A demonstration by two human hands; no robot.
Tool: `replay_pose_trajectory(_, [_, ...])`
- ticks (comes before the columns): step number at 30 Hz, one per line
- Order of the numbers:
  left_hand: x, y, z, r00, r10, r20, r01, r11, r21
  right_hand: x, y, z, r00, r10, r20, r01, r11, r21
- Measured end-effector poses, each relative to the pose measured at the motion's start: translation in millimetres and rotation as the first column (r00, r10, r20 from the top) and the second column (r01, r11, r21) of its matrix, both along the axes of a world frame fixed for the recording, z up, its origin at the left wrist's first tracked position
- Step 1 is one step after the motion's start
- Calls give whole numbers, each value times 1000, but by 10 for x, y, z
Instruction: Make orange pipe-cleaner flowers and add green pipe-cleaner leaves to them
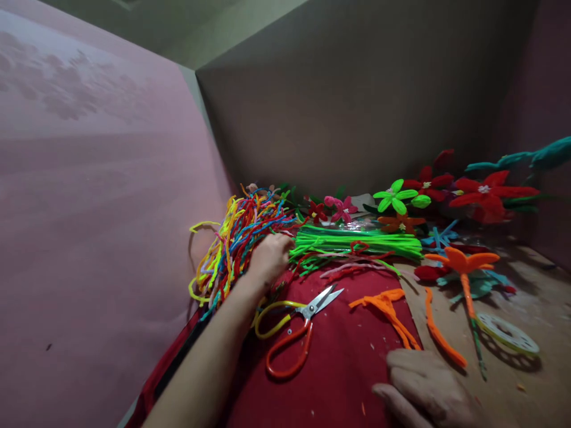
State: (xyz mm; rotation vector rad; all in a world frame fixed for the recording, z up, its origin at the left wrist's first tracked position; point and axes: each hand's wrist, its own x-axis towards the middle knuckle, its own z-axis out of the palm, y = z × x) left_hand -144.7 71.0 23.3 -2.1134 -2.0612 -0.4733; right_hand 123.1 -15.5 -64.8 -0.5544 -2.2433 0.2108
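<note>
My left hand (268, 257) reaches forward into a pile of mixed-colour pipe cleaners (232, 244), fingers curled among the strands; what it grips is hidden. My right hand (423, 389) rests low at the near edge of the red cloth (339, 362), fingers bent and lying on the cloth, holding nothing I can see. Orange-handled scissors (297, 333) lie on the cloth between my hands, blades slightly apart. Bent orange pipe cleaners (388, 309) lie just ahead of my right hand. A bundle of green pipe cleaners (357, 242) lies beyond the scissors.
Finished pipe-cleaner flowers stand at the back: a green flower (396, 197), red flowers (484, 193), a pink flower (341, 208) and an orange flower on a stem (464, 264). A tape reel (506, 334) lies at right. Cardboard walls (357, 95) enclose the wooden tabletop (535, 309); a pink wall (89, 208) stands left.
</note>
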Motion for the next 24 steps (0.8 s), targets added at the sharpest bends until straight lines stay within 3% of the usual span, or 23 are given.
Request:
replay_pose_trajectory(5, [-808, 105, 196, 987, 116, 112, -103, 988, -114, -6, 17, -28, 998, 62, -20, -63, 998, -25])
replay_pose_trajectory(9, [-1003, 146, 186, 973, 131, 191, -107, 986, -130, 5, 25, -29, 997, 76, -9, -77, 996, -38])
replay_pose_trajectory(18, [-735, 147, -4, 958, 132, 253, -108, 988, -108, -7, 16, 13, 997, 77, -1, -77, 996, -37])
replay_pose_trajectory(24, [-376, 261, -285, 975, 81, 209, -33, 974, -223, -4, -5, 8, 997, 72, 3, -72, 996, -51])
